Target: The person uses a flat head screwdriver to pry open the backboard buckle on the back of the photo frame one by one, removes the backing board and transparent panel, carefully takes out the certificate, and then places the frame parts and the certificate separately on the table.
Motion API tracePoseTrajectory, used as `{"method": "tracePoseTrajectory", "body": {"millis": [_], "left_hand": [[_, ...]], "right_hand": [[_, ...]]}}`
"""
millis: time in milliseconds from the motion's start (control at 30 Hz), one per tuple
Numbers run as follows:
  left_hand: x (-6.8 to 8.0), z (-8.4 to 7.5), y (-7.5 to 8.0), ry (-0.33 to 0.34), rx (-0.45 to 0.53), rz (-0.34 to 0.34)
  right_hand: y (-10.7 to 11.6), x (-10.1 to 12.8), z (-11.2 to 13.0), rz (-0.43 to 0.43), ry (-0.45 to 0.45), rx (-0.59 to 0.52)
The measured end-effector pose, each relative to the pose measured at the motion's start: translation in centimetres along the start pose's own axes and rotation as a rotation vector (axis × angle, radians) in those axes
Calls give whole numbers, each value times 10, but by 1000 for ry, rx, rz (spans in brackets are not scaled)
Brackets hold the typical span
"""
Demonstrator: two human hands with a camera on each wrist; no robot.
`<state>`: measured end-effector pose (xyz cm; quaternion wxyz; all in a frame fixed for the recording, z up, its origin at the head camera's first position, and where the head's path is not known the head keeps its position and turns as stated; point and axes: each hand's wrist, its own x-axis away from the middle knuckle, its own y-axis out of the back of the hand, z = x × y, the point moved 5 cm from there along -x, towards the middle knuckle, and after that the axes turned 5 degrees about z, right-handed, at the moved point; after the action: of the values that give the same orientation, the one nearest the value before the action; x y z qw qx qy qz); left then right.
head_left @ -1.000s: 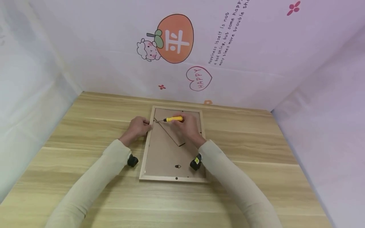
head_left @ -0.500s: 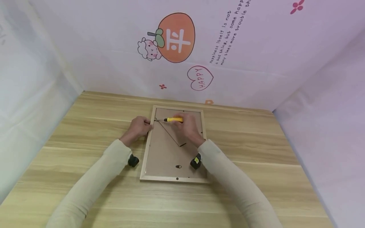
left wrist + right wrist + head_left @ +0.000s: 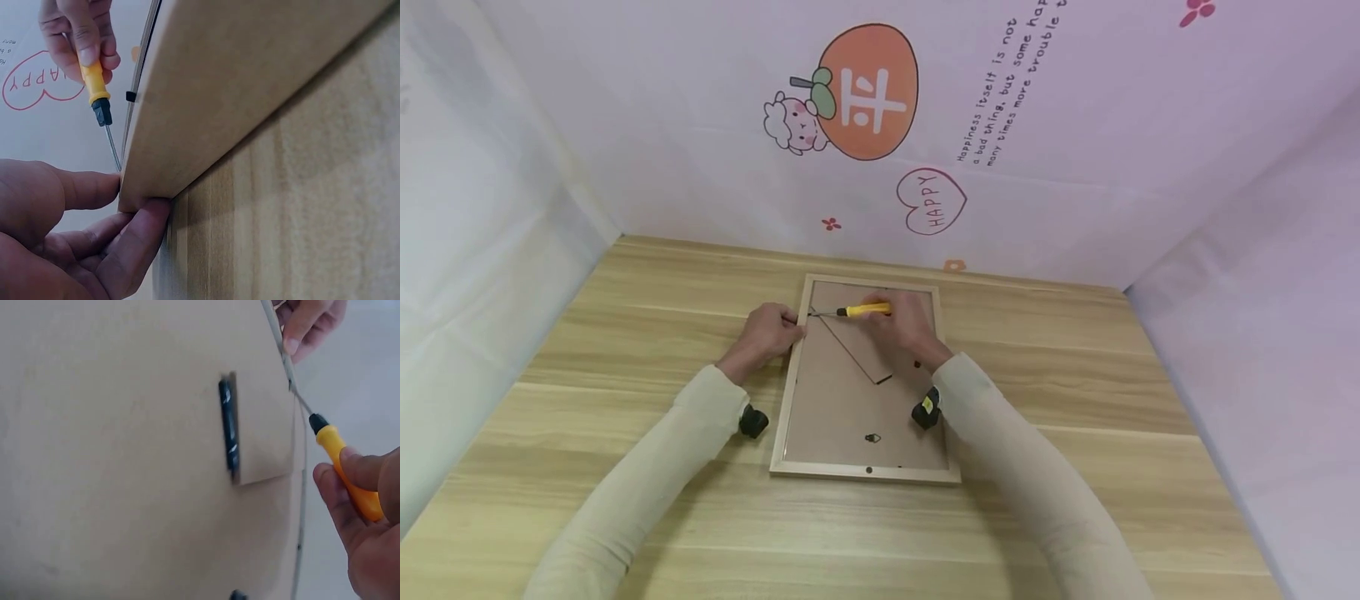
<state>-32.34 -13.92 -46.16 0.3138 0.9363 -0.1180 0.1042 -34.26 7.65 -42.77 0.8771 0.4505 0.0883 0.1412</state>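
Note:
A picture frame [image 3: 820, 468] with a pale wooden rim lies back side up on the table. My left hand [image 3: 765, 335] pinches its left rim, thumb on top and fingers curled against the outer side in the left wrist view. With the right hand [image 3: 904, 325] I grip a screwdriver [image 3: 868, 309] by its yellow handle. Its thin shaft slants to the inner edge of the left rim, close to the left thumb. A small dark tab [image 3: 130, 96] sticks out along the rim. The brown backing board [image 3: 827, 417] carries a stand flap [image 3: 265, 437] with a black hinge [image 3: 229, 425].
A small metal hanger [image 3: 872, 437] sits low on the backing board. Around the frame spreads a wood-grain table [image 3: 647, 400]. A printed white cloth wall [image 3: 700, 167] rises just behind it, with plain cloth at both sides.
My right hand and wrist have shifted slightly right and up, tilting the screwdriver handle a little. Its tip stays by the left rim. The left hand keeps its hold, and the head view shifts slightly.

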Motion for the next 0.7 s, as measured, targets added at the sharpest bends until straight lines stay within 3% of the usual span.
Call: {"method": "tracePoseTrajectory", "body": {"millis": [333, 700], "left_hand": [[-1, -1, 0, -13, -22, -6], [-3, -2, -2, -9, -38, -3]], "right_hand": [[-8, -8, -24, 28, -22, -155], [-10, -13, -29, 77, -36, -237]]}}
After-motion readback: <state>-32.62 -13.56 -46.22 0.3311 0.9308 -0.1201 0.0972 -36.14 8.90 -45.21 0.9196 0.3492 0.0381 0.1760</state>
